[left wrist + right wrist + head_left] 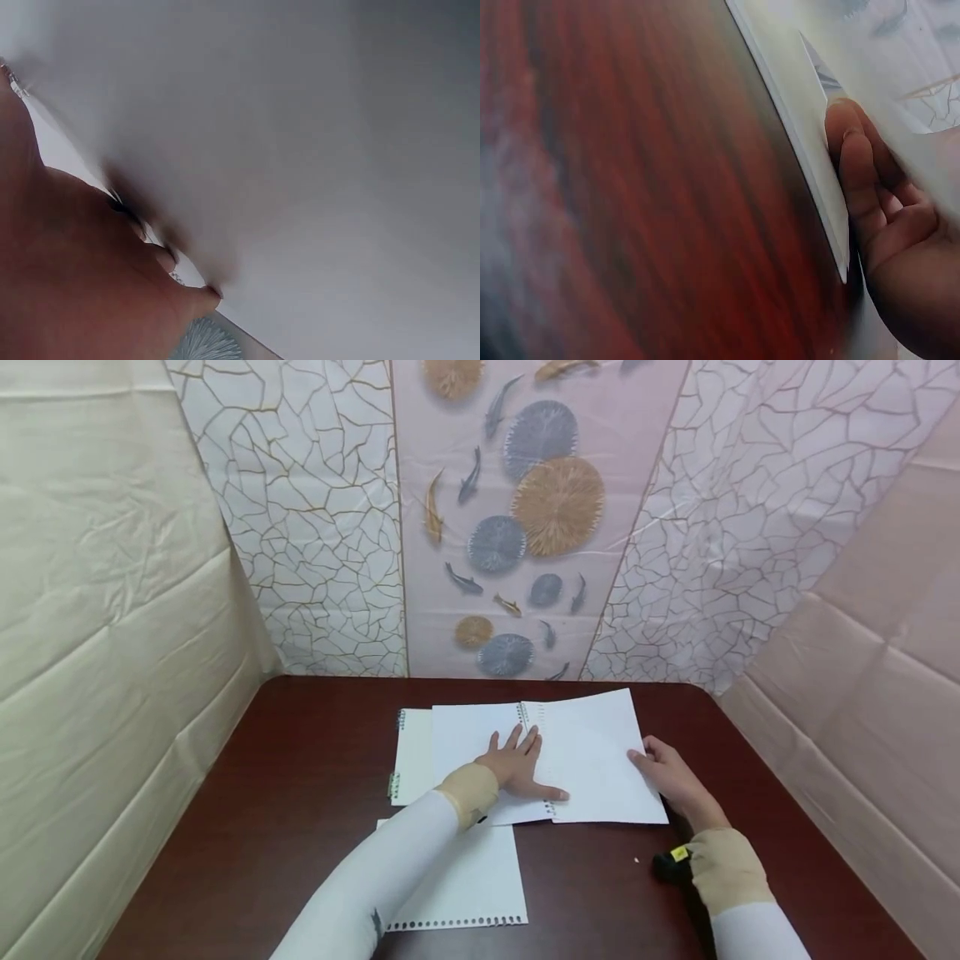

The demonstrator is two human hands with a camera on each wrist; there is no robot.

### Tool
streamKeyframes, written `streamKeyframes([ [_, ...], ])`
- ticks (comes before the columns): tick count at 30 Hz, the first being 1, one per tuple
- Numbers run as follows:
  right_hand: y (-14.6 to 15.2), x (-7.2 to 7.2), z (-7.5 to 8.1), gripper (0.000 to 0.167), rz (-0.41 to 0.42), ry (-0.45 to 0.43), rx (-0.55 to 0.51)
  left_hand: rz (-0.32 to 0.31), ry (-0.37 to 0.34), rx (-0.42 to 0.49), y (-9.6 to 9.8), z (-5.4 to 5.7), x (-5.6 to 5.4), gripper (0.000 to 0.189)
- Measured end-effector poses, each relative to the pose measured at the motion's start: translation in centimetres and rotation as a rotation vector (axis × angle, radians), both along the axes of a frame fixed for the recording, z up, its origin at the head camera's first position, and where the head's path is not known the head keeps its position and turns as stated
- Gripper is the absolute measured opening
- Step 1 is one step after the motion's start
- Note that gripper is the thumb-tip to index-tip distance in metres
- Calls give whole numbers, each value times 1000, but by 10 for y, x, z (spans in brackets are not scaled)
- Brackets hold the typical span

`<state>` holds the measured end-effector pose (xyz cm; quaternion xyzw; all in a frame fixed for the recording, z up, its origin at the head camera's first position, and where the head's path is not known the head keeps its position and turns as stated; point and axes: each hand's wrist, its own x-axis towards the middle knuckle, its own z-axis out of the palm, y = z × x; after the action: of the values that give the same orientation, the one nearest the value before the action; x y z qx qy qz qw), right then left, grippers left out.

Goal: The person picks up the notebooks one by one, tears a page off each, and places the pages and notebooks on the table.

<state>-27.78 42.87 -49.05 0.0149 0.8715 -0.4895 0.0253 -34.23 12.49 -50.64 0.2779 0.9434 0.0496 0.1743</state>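
A spiral notebook (592,752) lies spread out with blank white pages on both sides of its binding (522,714). My left hand (517,770) rests on it across the binding, fingers spread and thumb out to the right. At the right edge, my right hand (675,777) pinches a page; in the right wrist view its fingers (859,169) are curled at the sheet's edge, with the lower pages (795,150) beside them. The left wrist view is mostly filled by a raised white page (300,187) next to the left hand (82,262).
Another spiral-bound pad (411,760) lies partly under the notebook's left side. A loose sheet with punched holes (480,885) lies nearer on the dark wooden table (285,827), partly covered by the left sleeve. A black object with a yellow label (667,866) sits by the right wrist.
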Motion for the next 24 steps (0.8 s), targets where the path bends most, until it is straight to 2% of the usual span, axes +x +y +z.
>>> streamKeyframes([
  [3, 3, 2, 0, 32, -1, -16, -31, -1, -6, 10, -2, 8, 5, 131],
  [6, 4, 4, 0, 30, 0, -13, -47, 4, -12, 22, -3, 11, 7, 130],
  [13, 4, 5, -1, 30, 3, 3, -82, 7, -9, 21, 1, -5, -5, 134],
  [19, 9, 5, -3, 30, 11, -6, -181, 6, -8, 31, 1, -6, -5, 135],
  [24, 10, 5, -5, 29, -6, -10, -221, 7, 2, 40, 0, -8, -5, 135],
])
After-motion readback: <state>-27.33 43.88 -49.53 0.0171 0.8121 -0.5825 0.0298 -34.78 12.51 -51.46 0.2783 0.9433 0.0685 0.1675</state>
